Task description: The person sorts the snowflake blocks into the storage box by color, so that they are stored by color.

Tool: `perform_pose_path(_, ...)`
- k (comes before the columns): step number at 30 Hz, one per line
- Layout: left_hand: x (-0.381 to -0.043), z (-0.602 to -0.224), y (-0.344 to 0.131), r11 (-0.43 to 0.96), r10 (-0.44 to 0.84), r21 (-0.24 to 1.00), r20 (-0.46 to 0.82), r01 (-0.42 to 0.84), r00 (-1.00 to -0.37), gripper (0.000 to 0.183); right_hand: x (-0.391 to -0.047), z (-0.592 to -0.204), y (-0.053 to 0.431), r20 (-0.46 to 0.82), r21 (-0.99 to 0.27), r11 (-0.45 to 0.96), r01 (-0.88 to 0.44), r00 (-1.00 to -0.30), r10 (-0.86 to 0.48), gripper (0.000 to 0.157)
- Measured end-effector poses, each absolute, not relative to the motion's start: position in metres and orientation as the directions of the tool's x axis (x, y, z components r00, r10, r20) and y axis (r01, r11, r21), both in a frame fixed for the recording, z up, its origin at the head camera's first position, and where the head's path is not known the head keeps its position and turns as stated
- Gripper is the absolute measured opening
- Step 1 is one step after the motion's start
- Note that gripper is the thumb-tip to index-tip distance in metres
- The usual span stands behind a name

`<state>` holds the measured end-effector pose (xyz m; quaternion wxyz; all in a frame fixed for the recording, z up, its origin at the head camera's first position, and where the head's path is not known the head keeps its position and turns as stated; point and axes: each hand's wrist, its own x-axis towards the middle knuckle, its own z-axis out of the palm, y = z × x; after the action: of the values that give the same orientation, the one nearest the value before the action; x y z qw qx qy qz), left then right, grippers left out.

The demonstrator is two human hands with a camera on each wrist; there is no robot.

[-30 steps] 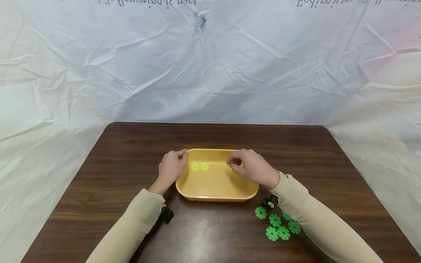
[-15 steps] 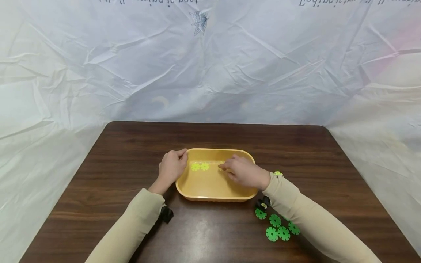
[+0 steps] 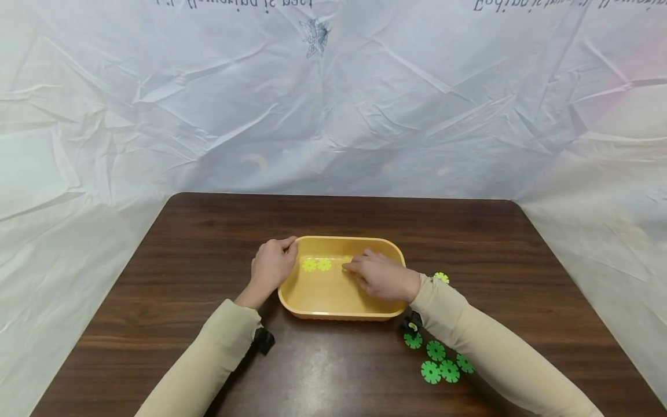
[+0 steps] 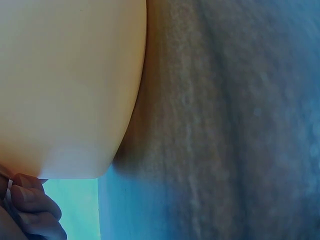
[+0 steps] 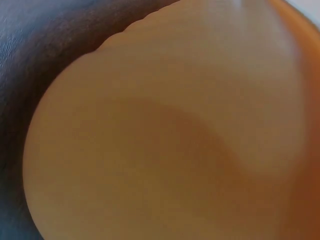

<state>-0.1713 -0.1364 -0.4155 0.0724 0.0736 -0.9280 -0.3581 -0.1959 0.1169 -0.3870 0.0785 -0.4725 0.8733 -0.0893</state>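
Observation:
My left hand point(image 3: 273, 265) grips the left rim of a yellow plastic tray point(image 3: 333, 295); in the left wrist view its curled fingers point(image 4: 37, 205) are at the tray's edge. Two yellow notched discs point(image 3: 316, 264) lie side by side inside the tray, near its back left. My right hand point(image 3: 383, 275) is over the tray's right half, index finger stretched left and down toward the tray floor. A sliver of yellow shows by its fingertip; the hand hides most of whatever lies there. In the right wrist view only the tray point(image 5: 150, 150) and dark tabletop show.
Several green notched discs point(image 3: 440, 362) lie on the brown wood table point(image 3: 333, 214) at front right, some partly under my right sleeve. A yellow notched disc point(image 3: 441, 277) lies right of the tray. White printed cloth point(image 3: 333, 116) hangs behind the table.
My right hand has moved left inside the tray, and its rounded pinch has become a stretched index finger. Its sleeve now uncovers the yellow disc right of the tray. My left hand has stayed put.

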Motion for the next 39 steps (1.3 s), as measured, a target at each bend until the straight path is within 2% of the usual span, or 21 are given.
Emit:
perform_pose_path(6,-0.1713,-0.4157,-0.1366,0.734,-0.196,0.674,0.084,-0.089,-0.977,0.035,-0.1969,-0.3885,0.1134,-0.031,-0.274,0.492,-0.827,-0.503,-0.863,0.040)
perform_pose_path(19,-0.1712,-0.4157,-0.1369,0.736,-0.190,0.673,0.100,-0.074,-0.977,0.035,-0.1996,-0.3923,0.1128,-0.056,-0.274,0.494,-0.825,-0.499,-0.865,0.042)
perform_pose_path(39,-0.1708,-0.4149,-0.1369,0.732,-0.186,0.678,0.096,-0.073,-0.978,0.035,-0.1985,-0.3851,0.1120,-0.080,-0.286,0.544,-0.789,-0.546,-0.834,0.040)
